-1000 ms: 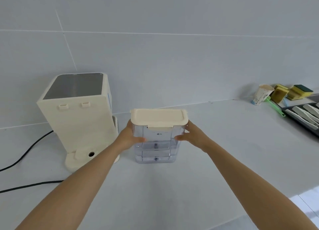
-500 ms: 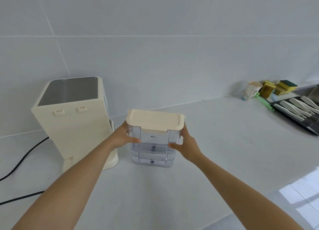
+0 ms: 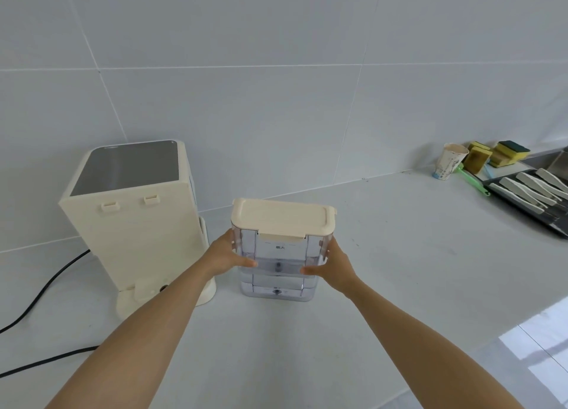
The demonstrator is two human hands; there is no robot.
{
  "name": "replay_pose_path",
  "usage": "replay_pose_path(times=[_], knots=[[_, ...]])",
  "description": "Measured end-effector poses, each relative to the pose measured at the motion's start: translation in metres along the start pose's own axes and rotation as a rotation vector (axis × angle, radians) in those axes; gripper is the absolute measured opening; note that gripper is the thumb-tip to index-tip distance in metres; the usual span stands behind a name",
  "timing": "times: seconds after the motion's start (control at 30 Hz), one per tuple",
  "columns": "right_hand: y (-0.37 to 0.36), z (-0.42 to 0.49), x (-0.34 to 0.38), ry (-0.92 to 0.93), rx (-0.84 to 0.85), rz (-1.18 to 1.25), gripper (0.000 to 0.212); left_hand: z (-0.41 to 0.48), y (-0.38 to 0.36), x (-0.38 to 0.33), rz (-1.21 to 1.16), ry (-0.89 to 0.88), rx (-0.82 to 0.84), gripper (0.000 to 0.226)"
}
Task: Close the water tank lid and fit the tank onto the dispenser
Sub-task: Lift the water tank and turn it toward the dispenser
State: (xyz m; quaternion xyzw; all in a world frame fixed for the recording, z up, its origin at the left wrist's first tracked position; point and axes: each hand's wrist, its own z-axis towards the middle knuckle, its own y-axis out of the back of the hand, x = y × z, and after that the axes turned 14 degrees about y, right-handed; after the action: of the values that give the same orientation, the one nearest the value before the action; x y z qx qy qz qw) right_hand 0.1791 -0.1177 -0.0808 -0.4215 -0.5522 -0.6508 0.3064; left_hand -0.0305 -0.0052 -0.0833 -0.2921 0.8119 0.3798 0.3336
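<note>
Here, left hand (image 3: 222, 256) and right hand (image 3: 333, 262) clasped around the lidded water tank (image 3: 278, 255).

Countertop (image 3: 384, 255): dispenser (image 3: 132, 224), tank (image 3: 278, 255), cup (image 3: 448, 162).

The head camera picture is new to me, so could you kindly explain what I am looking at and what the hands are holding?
The view comes from a camera worn on a person's head, looking down at their bare arms. The left hand and right hand grip the two sides of a clear plastic water tank with a closed cream lid, standing on the pale grey counter. Beside it on the left is the cream box-shaped dispenser with black cables. Far right are a paper cup, yellow sponges and a dark tray.
</note>
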Motion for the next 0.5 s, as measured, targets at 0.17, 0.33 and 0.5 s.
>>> replay_pose_path(times=[0.17, 0.33, 0.5], knots=[[0.000, -0.002, -0.008, -0.038, -0.039, 0.002, 0.083, -0.003, -0.006, 0.007, -0.013, -0.023, -0.033, 0.085], [-0.001, 0.001, -0.005, -0.010, -0.022, -0.003, 0.081, -0.009, 0.000, 0.011, -0.057, -0.031, -0.048, 0.081], [-0.001, 0.009, 0.016, 0.065, 0.008, -0.035, 0.081, -0.025, 0.017, 0.012, -0.139, -0.055, -0.123, 0.075]])
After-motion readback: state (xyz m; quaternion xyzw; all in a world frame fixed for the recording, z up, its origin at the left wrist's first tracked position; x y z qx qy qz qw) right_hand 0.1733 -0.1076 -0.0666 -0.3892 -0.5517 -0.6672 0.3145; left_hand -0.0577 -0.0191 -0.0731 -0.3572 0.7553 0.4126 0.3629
